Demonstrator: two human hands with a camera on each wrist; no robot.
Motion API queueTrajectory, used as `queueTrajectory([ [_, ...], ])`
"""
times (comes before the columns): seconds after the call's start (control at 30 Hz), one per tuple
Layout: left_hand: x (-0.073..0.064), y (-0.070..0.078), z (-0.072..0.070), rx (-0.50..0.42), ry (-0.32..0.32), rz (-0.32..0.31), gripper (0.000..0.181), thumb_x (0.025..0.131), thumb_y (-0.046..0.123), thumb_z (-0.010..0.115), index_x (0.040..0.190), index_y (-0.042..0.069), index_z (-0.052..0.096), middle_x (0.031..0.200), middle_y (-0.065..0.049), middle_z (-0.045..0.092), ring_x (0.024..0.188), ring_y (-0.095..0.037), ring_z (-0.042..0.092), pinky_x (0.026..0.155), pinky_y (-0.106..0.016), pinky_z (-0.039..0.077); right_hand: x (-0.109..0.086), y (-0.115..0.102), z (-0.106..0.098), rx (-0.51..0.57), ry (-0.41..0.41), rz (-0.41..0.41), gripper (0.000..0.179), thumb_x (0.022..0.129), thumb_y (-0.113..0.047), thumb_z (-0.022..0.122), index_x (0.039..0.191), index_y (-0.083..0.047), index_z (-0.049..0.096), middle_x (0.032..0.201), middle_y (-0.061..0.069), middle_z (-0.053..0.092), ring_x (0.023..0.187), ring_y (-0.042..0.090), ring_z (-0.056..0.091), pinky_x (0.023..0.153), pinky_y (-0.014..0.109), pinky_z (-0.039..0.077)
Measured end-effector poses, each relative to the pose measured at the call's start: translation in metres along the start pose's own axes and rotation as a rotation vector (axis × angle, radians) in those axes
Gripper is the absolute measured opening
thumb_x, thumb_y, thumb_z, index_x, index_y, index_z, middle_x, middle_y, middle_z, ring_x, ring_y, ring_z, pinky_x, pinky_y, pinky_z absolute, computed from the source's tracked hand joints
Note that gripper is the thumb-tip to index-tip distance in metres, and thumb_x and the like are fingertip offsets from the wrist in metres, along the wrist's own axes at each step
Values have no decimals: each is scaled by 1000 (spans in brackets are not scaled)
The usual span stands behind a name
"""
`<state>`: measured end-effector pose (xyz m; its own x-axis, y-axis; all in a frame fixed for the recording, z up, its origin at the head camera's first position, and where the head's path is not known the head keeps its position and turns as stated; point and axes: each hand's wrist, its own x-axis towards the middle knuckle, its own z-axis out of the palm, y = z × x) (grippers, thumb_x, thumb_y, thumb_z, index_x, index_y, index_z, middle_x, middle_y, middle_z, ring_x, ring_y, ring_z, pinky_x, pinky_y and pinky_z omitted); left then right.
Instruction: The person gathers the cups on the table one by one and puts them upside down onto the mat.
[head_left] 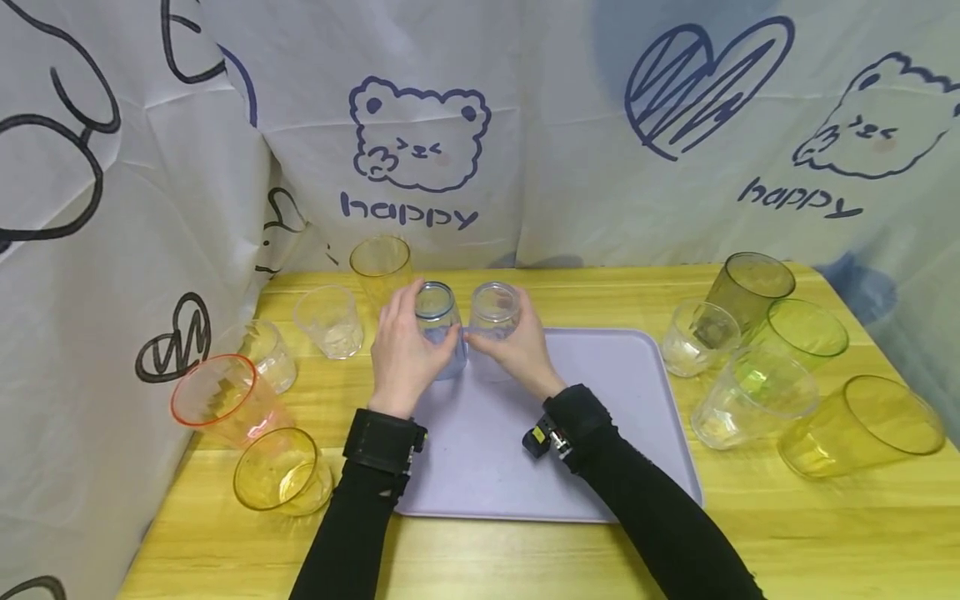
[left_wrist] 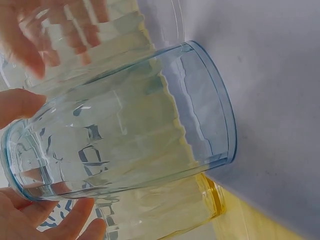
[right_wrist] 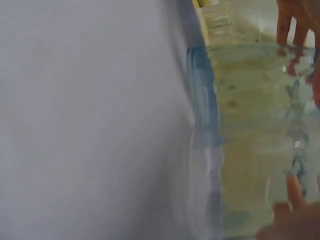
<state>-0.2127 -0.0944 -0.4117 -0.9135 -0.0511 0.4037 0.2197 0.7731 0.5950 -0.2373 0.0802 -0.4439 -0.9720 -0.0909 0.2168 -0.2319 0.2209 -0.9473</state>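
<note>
My left hand (head_left: 401, 354) grips a blue-tinted tumbler (head_left: 437, 304) with thumb and fingers around its upper part. The tumbler is upside down, its rim down at the lilac tray (head_left: 480, 462). Beside it, my right hand (head_left: 525, 346) holds a clear tumbler (head_left: 496, 304), also bottom up, near the tray's far edge. Both thumbs point inward between the two tumblers, which stand close side by side. In the left wrist view the blue tumbler (left_wrist: 125, 125) overlaps the clear one behind it. The right wrist view shows the blue rim (right_wrist: 202, 90) right at the tray surface.
An amber tumbler (head_left: 381, 271) stands behind my left hand. On the left are clear cups (head_left: 330, 325), a red-rimmed cup (head_left: 232, 404) and a yellow cup (head_left: 285, 475). Several clear, grey, green and yellow cups (head_left: 858, 429) cluster right of the tray. A printed cloth (head_left: 570, 208) hangs behind.
</note>
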Motion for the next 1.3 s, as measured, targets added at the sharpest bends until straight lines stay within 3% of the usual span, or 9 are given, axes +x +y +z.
queueTrajectory([
  [0.17,0,-2,-1,5,-18,-4,77,83,30,80,147,5,45,145,-16,54,129,-36,54,105,-51,50,-2,6,-15,-76,-148,43,102,70,-6,84,155,-9,27,151,18,46,144,37,41,123,59,26],
  [0.33,0,-3,-1,5,-16,6,77,83,30,80,147,5,45,144,-16,54,128,-36,55,106,-50,50,-2,8,-21,-134,-208,26,104,68,-2,84,155,-5,27,152,21,46,145,39,40,124,60,24],
  [0.6,0,-1,-3,7,-28,13,79,83,29,82,148,4,44,144,-16,54,128,-35,56,107,-49,50,1,14,-20,-134,-221,-39,100,67,3,79,153,1,29,150,26,47,143,43,42,123,63,23],
  [0.87,0,0,-7,22,-54,-1,80,84,31,81,149,5,43,147,-17,53,132,-36,54,111,-50,46,0,21,-23,-152,-253,-33,106,67,3,81,156,-4,25,154,23,44,147,42,37,124,63,21],
  [1.3,0,0,-7,36,-63,-18,81,84,32,81,150,5,42,148,-17,52,132,-36,54,110,-51,47,0,21,-24,-131,-268,-1,108,66,5,81,156,0,22,155,26,42,147,45,36,123,66,21],
])
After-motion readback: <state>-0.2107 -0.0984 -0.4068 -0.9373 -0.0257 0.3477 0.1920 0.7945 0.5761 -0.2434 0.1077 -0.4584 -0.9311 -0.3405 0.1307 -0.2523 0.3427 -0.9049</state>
